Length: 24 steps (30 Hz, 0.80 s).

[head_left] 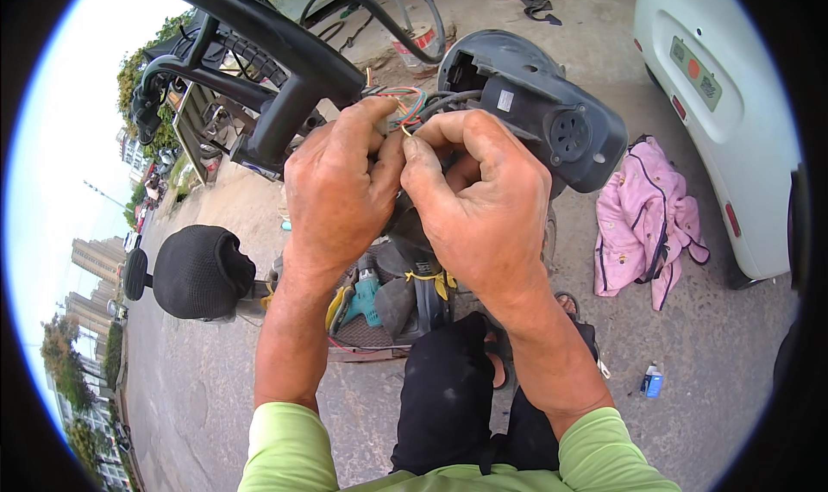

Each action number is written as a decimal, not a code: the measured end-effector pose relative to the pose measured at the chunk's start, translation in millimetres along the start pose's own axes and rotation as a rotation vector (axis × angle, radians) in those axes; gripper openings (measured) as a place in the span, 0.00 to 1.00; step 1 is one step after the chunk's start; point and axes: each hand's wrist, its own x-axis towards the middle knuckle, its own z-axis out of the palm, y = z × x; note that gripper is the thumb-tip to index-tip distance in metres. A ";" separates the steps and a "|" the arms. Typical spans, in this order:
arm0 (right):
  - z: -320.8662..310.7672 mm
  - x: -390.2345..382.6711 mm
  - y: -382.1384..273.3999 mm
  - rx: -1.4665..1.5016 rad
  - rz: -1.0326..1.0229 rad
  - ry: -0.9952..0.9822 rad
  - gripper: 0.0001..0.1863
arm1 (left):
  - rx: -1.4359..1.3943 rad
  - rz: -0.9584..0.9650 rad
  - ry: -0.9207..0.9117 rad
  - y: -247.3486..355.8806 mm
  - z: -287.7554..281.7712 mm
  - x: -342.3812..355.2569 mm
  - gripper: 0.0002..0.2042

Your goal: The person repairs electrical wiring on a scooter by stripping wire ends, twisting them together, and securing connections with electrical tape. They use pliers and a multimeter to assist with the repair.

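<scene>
Both of my hands meet at a bundle of thin coloured wires [414, 104], red, green and yellow among them. My left hand [345, 169] pinches the wires between thumb and forefinger. From the other side, my right hand [479, 186] pinches the tip of a yellow wire [405, 130], its other fingers curled. Just beyond the right hand is a black plastic housing [552, 125] with a round multi-slot socket in its face. A thick black frame tube [297, 87] stands to the left of the wires. My fingers partly hide the wire ends.
Below my hands, a teal power tool [366, 298] rests on a footboard near a yellow tie [440, 282]. A black knitted cover [203, 272] wraps a part at left. A pink jacket [642, 216] and a small blue box [652, 380] lie on the ground near a white van [724, 147].
</scene>
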 end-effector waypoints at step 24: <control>2.1 -0.8 10.6 0.070 0.019 -0.019 0.05 | -0.016 -0.010 0.013 1.5 -1.1 0.1 0.14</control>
